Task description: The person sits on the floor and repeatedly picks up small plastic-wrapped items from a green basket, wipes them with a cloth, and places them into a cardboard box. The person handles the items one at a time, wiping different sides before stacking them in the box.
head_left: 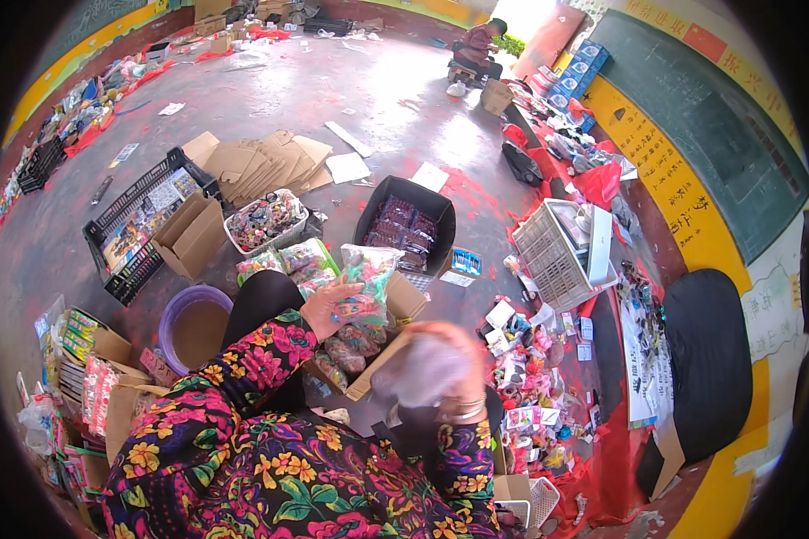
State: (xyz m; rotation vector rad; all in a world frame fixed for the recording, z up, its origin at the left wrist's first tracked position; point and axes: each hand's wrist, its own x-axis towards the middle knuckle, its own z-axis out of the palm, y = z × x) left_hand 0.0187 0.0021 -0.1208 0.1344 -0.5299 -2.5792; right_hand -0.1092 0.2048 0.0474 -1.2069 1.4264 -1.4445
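My room looks like a classroom, because at two o'clock there is a large green chalkboard (683,99) above a yellow wall band (638,135). It seems also a storeroom for goods: flattened cartons (265,171) and a black crate (128,286) lie around ten o'clock, a pale crate (557,260) at three.

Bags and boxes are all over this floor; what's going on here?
The person's left hand holds a clear bag of colourful items by an open carton with more bags inside. The right hand is blurred, at a pale purple thing too smeared to name. A purple basin stands to the left, and a black bin of packets beyond the carton. Another person sits near the bright opening.
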